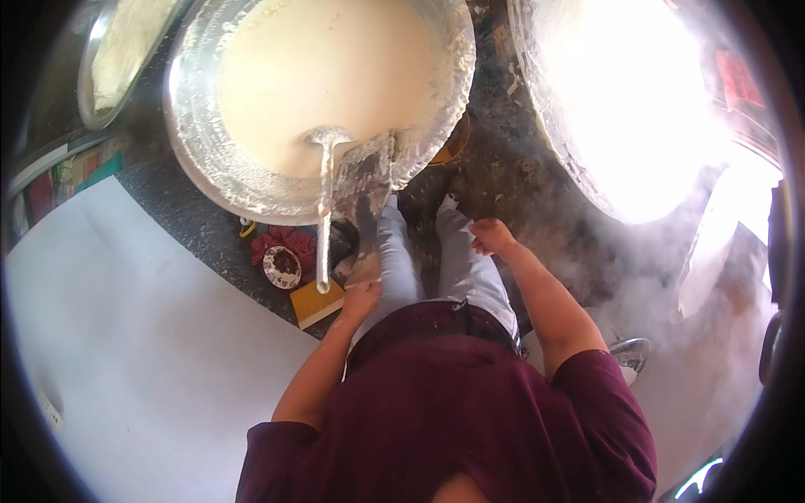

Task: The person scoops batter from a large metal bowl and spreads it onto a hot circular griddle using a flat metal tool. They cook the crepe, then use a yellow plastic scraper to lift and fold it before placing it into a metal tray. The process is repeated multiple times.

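Flat metal scraper (366, 189), batter-crusted, blade propped on the batter pan (201, 126) rim
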`<state>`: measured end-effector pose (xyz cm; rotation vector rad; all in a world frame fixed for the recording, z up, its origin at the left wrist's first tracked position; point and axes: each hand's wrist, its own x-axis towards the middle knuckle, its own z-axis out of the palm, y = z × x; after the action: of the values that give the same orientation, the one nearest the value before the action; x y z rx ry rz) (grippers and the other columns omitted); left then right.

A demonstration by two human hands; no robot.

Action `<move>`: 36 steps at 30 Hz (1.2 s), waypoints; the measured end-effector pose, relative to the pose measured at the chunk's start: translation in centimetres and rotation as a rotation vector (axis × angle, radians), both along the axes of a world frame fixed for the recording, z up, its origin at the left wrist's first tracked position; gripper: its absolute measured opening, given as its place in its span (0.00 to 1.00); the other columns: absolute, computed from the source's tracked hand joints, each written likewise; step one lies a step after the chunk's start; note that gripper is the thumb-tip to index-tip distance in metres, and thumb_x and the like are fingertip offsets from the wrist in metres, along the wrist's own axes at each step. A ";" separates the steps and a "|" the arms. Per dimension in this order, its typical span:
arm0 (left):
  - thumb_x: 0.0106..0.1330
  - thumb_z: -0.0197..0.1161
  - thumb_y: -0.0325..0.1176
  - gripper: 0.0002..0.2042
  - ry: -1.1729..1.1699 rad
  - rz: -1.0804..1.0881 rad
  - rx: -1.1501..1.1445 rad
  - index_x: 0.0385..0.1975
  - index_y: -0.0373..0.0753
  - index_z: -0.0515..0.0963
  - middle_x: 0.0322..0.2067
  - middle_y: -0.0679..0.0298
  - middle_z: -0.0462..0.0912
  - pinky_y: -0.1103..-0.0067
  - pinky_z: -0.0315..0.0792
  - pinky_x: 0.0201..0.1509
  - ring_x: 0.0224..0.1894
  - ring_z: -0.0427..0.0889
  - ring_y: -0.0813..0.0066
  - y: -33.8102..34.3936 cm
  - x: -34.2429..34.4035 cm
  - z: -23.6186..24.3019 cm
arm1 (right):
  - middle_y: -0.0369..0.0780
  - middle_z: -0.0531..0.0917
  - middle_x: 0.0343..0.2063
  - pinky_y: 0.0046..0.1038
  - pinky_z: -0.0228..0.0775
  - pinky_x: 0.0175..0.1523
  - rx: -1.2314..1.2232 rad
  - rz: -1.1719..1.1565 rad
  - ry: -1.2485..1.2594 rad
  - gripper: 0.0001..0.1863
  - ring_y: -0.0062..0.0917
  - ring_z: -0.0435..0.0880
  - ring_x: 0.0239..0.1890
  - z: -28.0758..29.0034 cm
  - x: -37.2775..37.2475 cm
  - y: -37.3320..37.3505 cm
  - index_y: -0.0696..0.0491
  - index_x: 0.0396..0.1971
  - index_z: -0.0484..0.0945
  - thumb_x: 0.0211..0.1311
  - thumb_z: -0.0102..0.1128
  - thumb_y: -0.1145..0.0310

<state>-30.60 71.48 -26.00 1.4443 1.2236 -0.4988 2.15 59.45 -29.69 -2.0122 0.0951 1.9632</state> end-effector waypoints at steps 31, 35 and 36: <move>0.49 0.58 0.35 0.14 -0.080 -0.551 0.272 0.37 0.49 0.79 0.15 0.64 0.75 0.71 0.70 0.21 0.17 0.75 0.66 -7.0 0.4 -7.3 | 0.49 0.78 0.40 0.39 0.63 0.51 0.204 0.569 -0.585 0.22 0.41 0.75 0.46 -38.0 3.7 6.2 0.55 0.45 0.73 0.61 0.45 0.53; 0.51 0.56 0.36 0.11 -0.081 -0.535 0.410 0.35 0.55 0.78 0.12 0.66 0.74 0.68 0.68 0.16 0.13 0.74 0.67 -7.2 0.0 -7.1 | 0.49 0.78 0.41 0.38 0.63 0.52 0.224 0.441 -0.524 0.23 0.41 0.75 0.47 -36.9 2.7 6.7 0.56 0.46 0.73 0.61 0.46 0.53; 0.52 0.56 0.36 0.11 -0.094 -0.526 0.439 0.35 0.55 0.78 0.12 0.65 0.74 0.68 0.69 0.17 0.13 0.74 0.66 -7.2 -0.1 -7.1 | 0.49 0.78 0.41 0.38 0.63 0.52 0.243 0.379 -0.493 0.23 0.41 0.75 0.47 -36.2 2.4 6.8 0.56 0.46 0.73 0.61 0.46 0.53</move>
<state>-30.74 64.25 -33.06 2.1612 0.9011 -0.5232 4.54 66.21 -65.93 -2.3984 -0.6473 1.5033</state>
